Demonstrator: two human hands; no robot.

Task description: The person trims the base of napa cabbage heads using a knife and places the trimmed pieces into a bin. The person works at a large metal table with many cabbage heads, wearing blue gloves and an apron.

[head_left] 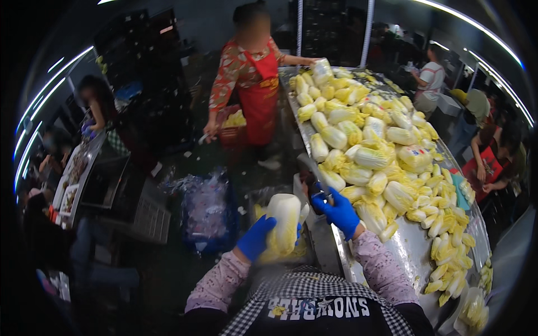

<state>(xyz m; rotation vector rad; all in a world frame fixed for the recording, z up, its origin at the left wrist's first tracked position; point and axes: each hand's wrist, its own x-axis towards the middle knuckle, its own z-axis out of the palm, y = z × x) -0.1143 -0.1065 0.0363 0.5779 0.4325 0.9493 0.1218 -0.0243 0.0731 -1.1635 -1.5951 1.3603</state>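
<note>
My left hand (256, 237), in a blue glove, is shut on a pale napa cabbage (282, 223) held upright over the floor beside the table edge. My right hand (338, 211), also in a blue glove, grips a knife (311, 178) by its dark handle, the blade pointing away from me just right of the cabbage's top. Both forearms wear pink patterned sleeves.
A long steel table (407, 252) on my right carries a heap of several cabbages (370, 140). A person in a red apron (259, 95) stands at its far end holding a red basket (231, 127). A blue crate with plastic bags (206, 215) sits on the floor. Other people work at the right.
</note>
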